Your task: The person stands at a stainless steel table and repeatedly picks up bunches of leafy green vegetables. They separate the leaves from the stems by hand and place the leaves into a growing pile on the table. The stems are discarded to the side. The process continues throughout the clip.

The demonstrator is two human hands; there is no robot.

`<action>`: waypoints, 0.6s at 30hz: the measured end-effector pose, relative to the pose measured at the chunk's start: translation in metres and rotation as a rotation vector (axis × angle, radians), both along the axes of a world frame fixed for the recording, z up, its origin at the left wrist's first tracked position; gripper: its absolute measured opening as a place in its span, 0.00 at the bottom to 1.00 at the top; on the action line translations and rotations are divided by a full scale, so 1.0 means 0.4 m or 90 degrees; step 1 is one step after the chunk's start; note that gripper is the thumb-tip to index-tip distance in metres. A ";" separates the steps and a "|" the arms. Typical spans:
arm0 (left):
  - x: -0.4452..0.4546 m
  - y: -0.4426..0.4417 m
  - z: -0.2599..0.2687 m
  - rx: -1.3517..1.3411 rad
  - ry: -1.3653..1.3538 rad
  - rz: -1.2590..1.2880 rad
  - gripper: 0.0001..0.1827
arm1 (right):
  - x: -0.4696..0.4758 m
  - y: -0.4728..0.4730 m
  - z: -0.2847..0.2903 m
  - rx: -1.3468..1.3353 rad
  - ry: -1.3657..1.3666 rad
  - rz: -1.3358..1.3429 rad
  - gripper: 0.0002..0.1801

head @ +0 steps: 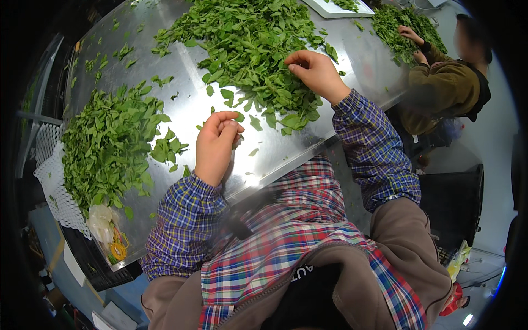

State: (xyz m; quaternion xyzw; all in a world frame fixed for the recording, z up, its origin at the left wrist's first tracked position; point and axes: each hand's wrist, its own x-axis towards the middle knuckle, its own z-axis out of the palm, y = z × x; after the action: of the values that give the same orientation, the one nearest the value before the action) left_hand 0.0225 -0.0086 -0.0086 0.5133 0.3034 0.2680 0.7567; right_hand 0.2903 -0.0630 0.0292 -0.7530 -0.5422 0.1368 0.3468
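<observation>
A large heap of green leafy sprigs [255, 53] lies on the stainless steel table [268, 169] in front of me. My right hand [315, 74] hovers at the heap's right side, fingers curled with the thumb near the index finger; whether a leaf is pinched there cannot be seen. Over bare metal between two heaps is my left hand [218, 144], its thumb near curled fingers, beside a small leaf [239, 117]; its grasp is unclear too. On the left lies a second heap of leaves [111, 144], with a small bunch [167, 148] next to it.
A plastic bag [101, 222] and yellow bands [119, 246] lie at the table's near left corner, by white foam netting [62, 185]. A white tray [342, 8] stands at the top. At right, a co-worker [445, 86] handles another leaf heap [404, 29]. A black crate [449, 206] stands at right.
</observation>
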 end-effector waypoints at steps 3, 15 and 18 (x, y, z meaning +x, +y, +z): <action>-0.001 0.001 -0.005 0.005 -0.001 0.004 0.10 | -0.019 -0.012 -0.014 0.038 -0.036 -0.003 0.12; 0.012 0.000 -0.018 0.038 0.025 0.032 0.14 | 0.039 -0.082 -0.042 -0.157 0.282 -0.183 0.40; 0.011 0.010 -0.016 -0.020 0.022 0.032 0.20 | -0.051 -0.028 -0.051 -0.130 0.351 -0.064 0.37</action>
State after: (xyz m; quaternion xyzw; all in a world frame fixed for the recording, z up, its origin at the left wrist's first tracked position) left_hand 0.0269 -0.0048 -0.0152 0.4980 0.3338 0.2734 0.7522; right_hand 0.2700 -0.0740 0.0087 -0.7444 -0.3729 0.3729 0.4096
